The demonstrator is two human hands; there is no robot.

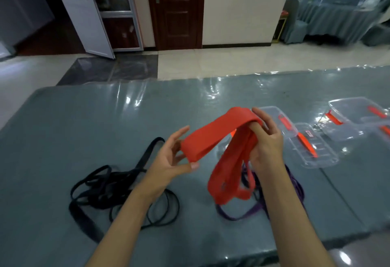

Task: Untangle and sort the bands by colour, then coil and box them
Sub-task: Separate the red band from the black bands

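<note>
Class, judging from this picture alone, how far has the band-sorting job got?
Done: black bands and purple bands lie in separate heaps. In hand: left hand and right hand hold the red band. Left: nothing looks coiled; the clear boxes hold no bands.

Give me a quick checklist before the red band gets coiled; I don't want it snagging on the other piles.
1. Red band held by both hands: ok, left hand pinches one fold, right hand grips the other end.
2. Red band free of the purple bands: cannot tell, its hanging loops dangle right over them.
3. Black bands kept apart: ok, heaped on the table to the left.
4. Clear plastic box open and near: ok, just beyond the right hand.
5. Band flat, untwisted: cannot tell, several layers overlap.
</note>
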